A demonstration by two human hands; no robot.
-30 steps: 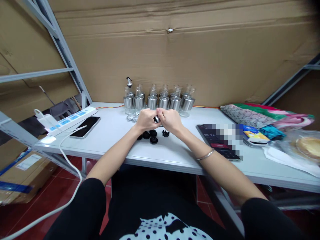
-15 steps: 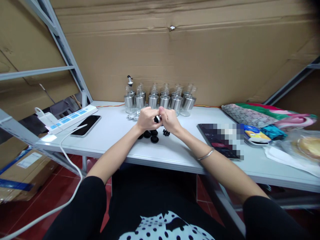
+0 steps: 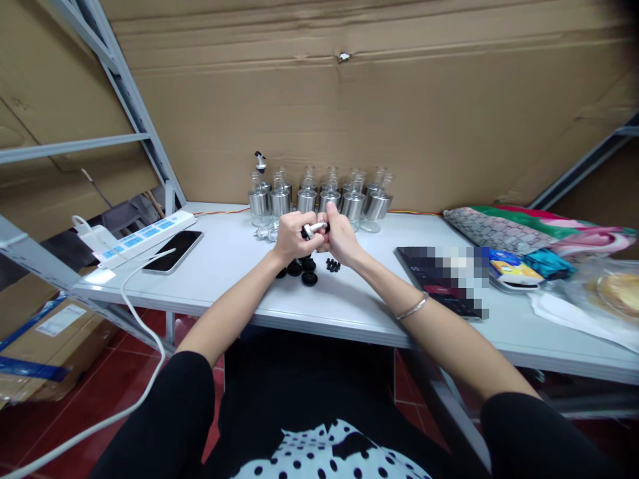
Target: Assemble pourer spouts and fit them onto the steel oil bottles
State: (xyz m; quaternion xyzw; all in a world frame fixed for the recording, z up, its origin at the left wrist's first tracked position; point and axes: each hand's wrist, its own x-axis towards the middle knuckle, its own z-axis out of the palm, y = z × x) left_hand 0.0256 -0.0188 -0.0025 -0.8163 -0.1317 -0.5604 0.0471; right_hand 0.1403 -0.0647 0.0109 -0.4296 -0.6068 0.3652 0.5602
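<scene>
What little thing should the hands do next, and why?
Maybe the right hand should gently press the small black piece onto the silver spout, with the left hand keeping it steady: the spout's tip points at that piece, and the spout at the back has a black top.

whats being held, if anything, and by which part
A silver-and-black spout piece: the left grip holds its wider end, the right grip is at its narrow tip.

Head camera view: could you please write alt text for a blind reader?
Left hand and right hand hold a silver and black piece over a white table; black round parts lie nearer, glass bottles stand behind.
</scene>
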